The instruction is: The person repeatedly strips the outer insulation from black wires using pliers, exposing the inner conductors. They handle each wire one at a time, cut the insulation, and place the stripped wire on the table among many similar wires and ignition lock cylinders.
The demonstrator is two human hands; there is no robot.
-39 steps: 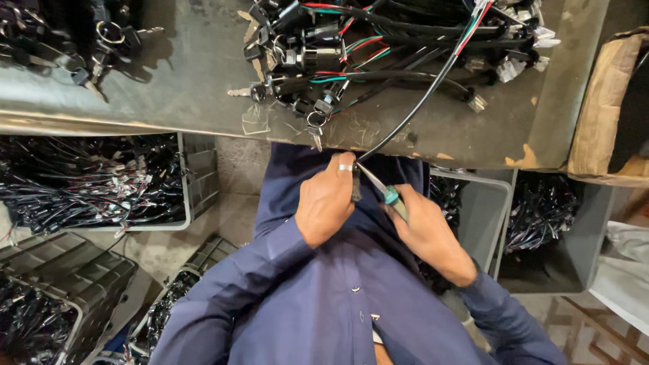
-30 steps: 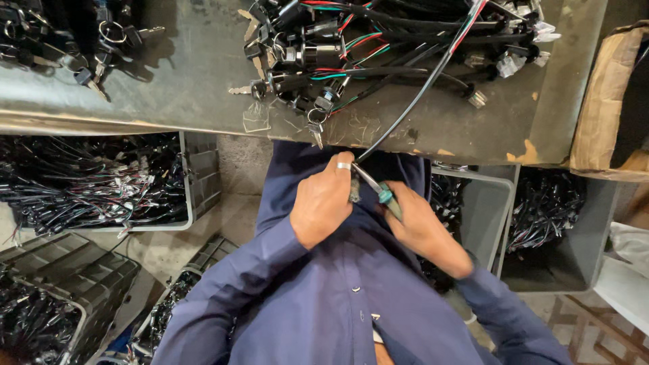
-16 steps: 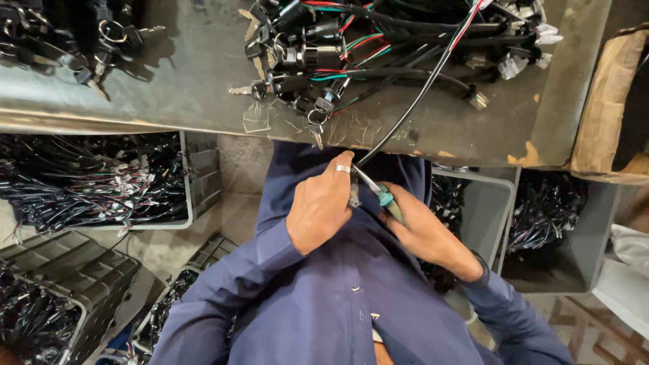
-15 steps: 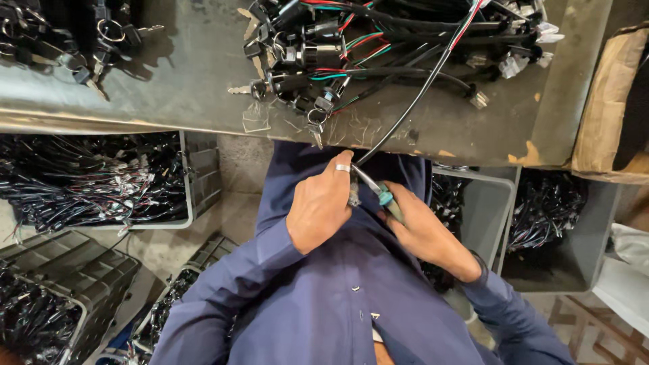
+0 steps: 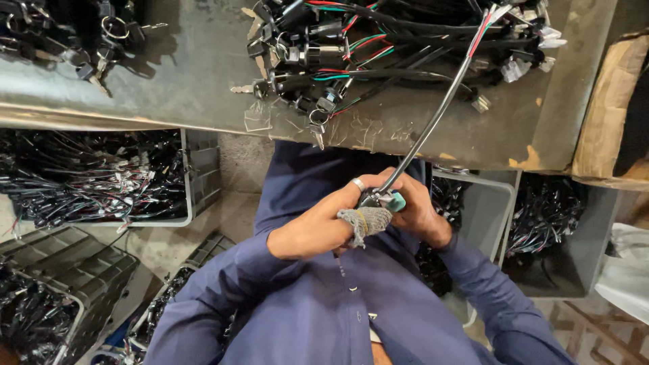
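Presently our left hand (image 5: 318, 226) grips the black cable (image 5: 433, 128) while our right hand (image 5: 416, 213), at three o'clock, clasps a teal-handled tool (image 5: 394, 201); steadiness seems needed.

The right hand (image 5: 418, 215) lies mostly behind the left hand (image 5: 323, 224), so its grip on the teal-handled tool (image 5: 394, 201) cannot be made out. The tool's tip is covered by fingers, and the cardboard box (image 5: 612, 108) runs off the right edge.

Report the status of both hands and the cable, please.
Left hand and right hand shut together on black cable end. Teal-handled tool between them. Cable runs up to bench pile. Nothing blocking.
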